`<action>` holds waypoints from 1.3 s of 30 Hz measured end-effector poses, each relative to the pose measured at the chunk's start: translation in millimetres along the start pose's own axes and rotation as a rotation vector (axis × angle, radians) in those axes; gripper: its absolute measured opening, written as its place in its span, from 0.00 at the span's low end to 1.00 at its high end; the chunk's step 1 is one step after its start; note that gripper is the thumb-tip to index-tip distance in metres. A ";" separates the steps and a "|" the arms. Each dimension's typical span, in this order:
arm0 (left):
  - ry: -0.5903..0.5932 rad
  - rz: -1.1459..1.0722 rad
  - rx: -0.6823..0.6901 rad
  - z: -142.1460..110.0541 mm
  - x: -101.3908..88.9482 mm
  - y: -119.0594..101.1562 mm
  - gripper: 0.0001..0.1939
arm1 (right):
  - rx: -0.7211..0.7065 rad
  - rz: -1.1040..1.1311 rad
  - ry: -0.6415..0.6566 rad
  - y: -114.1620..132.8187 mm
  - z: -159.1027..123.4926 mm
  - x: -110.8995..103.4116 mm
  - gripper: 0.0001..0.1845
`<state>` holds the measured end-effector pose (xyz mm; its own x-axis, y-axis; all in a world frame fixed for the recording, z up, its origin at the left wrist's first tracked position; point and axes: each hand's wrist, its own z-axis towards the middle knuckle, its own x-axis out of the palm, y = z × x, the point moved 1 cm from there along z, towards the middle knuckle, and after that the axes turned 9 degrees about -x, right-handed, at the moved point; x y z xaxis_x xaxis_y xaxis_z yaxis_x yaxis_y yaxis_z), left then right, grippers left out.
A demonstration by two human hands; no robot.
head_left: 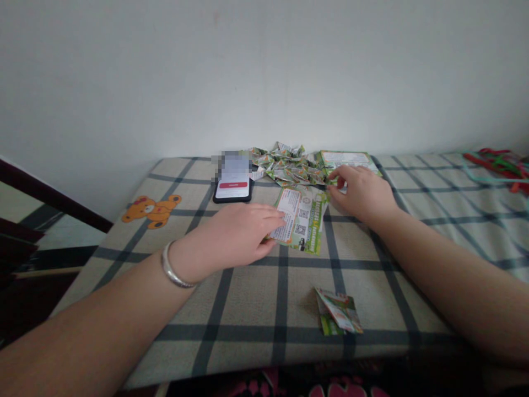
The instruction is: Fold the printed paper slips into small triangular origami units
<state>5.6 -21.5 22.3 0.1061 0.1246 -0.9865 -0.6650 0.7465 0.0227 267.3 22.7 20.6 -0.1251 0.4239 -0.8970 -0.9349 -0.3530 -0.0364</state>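
A green and white printed leaflet [300,220] with QR codes lies over the checked cloth, slightly tilted. My left hand [243,231], with a silver bangle at the wrist, pinches its left edge between thumb and fingers. By the leaflet's upper right corner is my right hand [363,193], its thumb and forefinger curved with a small gap between them; whether the thumb touches the corner is unclear. Behind both hands sits a pile of folded paper pieces [285,165]. A flat stack of leaflets [347,158] is partly hidden behind my right hand. One folded paper piece [339,311] rests near the front edge.
A phone [233,179] with its screen lit lies left of the pile. The checked tablecloth [248,309] has a bear picture [151,211] at its left side. Red and green items lie in a light-rimmed tray [496,179] at far right. A wall [264,71] stands behind.
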 end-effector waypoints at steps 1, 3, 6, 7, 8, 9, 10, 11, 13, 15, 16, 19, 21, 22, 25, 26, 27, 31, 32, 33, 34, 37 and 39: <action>-0.003 0.001 -0.002 0.0 -0.1 -0.1 0.17 | -0.023 0.029 -0.012 0.9 -0.4 -0.9 0.10; -0.009 0.007 -0.007 0.1 0.4 -0.2 0.16 | -0.115 0.126 -0.012 4.8 -2.1 -2.4 0.08; -0.006 0.019 -0.021 0.5 2.0 0.1 0.16 | -0.302 0.336 0.060 15.3 -6.5 -4.6 0.07; -0.004 0.022 -0.026 0.4 2.2 0.2 0.16 | -0.363 0.396 0.094 19.5 -8.2 -5.5 0.08; -0.002 0.026 -0.029 0.3 2.1 0.1 0.16 | -0.424 0.432 0.123 23.6 -9.8 -6.6 0.08; -0.002 0.028 -0.030 0.2 1.7 0.0 0.16 | -0.467 0.447 0.134 27.2 -11.2 -7.8 0.09; -0.002 0.029 -0.026 -0.1 1.0 -0.3 0.16 | -0.501 0.456 0.149 30.5 -12.5 -9.0 0.10; -0.003 0.029 -0.022 -0.4 0.2 -0.6 0.16 | -0.523 0.466 0.164 33.2 -13.6 -10.0 0.10; 0.000 0.030 -0.016 -0.8 -1.3 -1.0 0.16 | -0.563 0.481 0.206 37.2 -15.6 -11.4 0.12; 0.004 0.035 -0.019 -1.0 -1.8 -0.9 0.16 | -0.594 0.478 0.260 39.5 -17.3 -12.3 0.16; 0.004 0.040 -0.021 -0.9 -1.6 -0.6 0.15 | -0.607 0.472 0.288 40.1 -18.0 -12.7 0.18; -0.009 0.060 -0.012 -0.2 0.8 -0.1 0.13 | -0.634 0.458 0.366 39.6 -19.6 -14.8 0.24; -0.035 0.077 0.000 0.4 2.3 -0.4 0.12 | -0.651 0.460 0.411 38.3 -20.3 -17.0 0.28; -0.046 0.086 0.005 0.6 2.8 -0.8 0.12 | -0.661 0.461 0.422 37.6 -20.6 -18.2 0.29; -0.071 0.118 0.023 0.7 3.1 -2.0 0.11 | -0.679 0.457 0.436 36.4 -21.1 -20.9 0.31; -0.078 0.129 0.027 0.6 3.0 -2.1 0.11 | -0.680 0.455 0.437 36.4 -21.1 -21.4 0.30; -0.085 0.140 0.032 0.5 2.9 -1.9 0.11 | -0.681 0.455 0.438 36.5 -21.0 -21.9 0.29; -0.114 0.160 0.048 0.9 4.3 1.0 0.10 | -0.688 0.482 0.430 37.4 -19.9 -23.2 0.22; -0.121 0.159 0.050 1.4 5.0 1.8 0.10 | -0.686 0.495 0.425 37.5 -19.5 -23.3 0.20; -0.132 0.157 0.052 1.9 5.6 2.5 0.10 | -0.683 0.508 0.418 37.4 -19.0 -23.3 0.19; -0.145 0.153 0.053 2.6 6.1 2.9 0.10 | -0.681 0.519 0.410 37.3 -18.6 -23.1 0.18; -0.189 0.139 0.052 4.8 6.5 2.7 0.11 | -0.693 0.544 0.389 36.9 -17.4 -21.5 0.15; -0.207 0.130 0.051 6.0 6.0 1.6 0.10 | -0.702 0.547 0.385 36.9 -17.0 -19.8 0.12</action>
<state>9.6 -15.7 17.4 0.1745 0.3491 -0.9207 -0.6456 0.7466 0.1607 240.9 -12.9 29.6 -0.2497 -0.2051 -0.9464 -0.3527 -0.8909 0.2861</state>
